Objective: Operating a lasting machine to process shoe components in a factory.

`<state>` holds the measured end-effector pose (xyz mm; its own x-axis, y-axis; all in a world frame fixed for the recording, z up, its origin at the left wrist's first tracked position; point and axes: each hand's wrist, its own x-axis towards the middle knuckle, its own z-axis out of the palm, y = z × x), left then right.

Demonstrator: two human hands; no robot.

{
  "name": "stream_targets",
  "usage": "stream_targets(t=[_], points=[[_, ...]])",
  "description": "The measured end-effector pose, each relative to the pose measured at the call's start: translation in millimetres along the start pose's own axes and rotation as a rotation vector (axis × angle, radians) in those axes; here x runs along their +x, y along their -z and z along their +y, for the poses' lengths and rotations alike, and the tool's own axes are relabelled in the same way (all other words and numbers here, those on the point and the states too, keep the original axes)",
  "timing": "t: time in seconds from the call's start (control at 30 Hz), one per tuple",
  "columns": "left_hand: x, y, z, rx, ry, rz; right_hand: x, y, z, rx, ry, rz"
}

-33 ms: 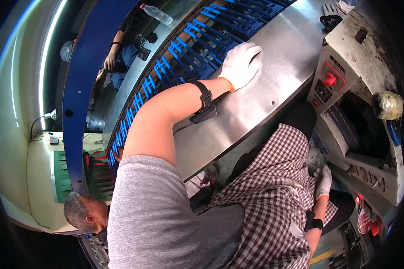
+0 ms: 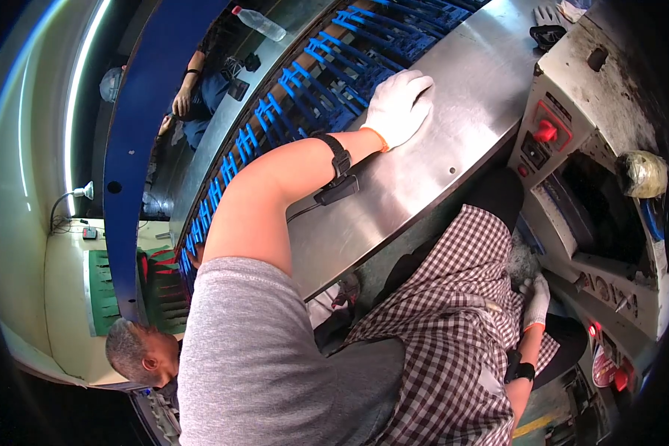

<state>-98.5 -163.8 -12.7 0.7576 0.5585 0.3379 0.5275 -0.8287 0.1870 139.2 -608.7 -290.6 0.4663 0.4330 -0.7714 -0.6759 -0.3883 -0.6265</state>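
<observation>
My left hand (image 2: 400, 108), in a white knit glove with an orange cuff, rests on the bare metal tabletop (image 2: 424, 186). Its fingers are curled in, and their undersides are hidden; nothing shows in them. Just beyond it runs a row of blue pronged racks (image 2: 297, 82). My right hand (image 2: 538, 300), gloved the same way, lies low at my right over the brown-and-white checked apron (image 2: 438, 275) on my lap. Its fingers look loosely bent and apart, with no object visible in them. A black strap with a small dark device (image 2: 337, 192) sits on my left wrist.
At the right stands a worn, pale machine housing (image 2: 595, 82) with a red rotary switch (image 2: 545, 131). A plastic bottle (image 2: 260, 23) lies past the racks. Another person's arm (image 2: 189, 82) appears behind the blue beam (image 2: 137, 149), and another person's head (image 2: 143, 352) is at lower left.
</observation>
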Motion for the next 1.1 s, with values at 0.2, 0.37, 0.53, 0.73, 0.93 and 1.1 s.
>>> stream_targets(t=[0.2,0.37,0.53,0.73,0.93,1.1], points=[[0.3,-0.5,-0.1,0.002,-0.007,-0.001,1.3,2.0,1.4,0.016,-0.001,0.003],[0.2,0.5,0.3,0.016,-0.005,-0.009,-1.7,-0.7,-1.5,-0.007,0.004,-0.002],[0.0,0.1,0.1,0.012,-0.001,-0.008,-3.8,-2.5,-3.6,-0.018,-0.009,0.017],[0.1,-1.0,-1.2,0.005,-0.006,0.001,-2.7,-0.9,-1.0,-0.024,0.019,0.012],[-0.2,-0.2,-0.1,0.012,-0.005,0.002,-5.5,-4.5,-4.1,-0.02,0.003,0.031],[0.7,0.5,-0.6,0.016,-0.009,-0.005,-5.8,-4.7,-4.9,-0.013,-0.005,0.041]])
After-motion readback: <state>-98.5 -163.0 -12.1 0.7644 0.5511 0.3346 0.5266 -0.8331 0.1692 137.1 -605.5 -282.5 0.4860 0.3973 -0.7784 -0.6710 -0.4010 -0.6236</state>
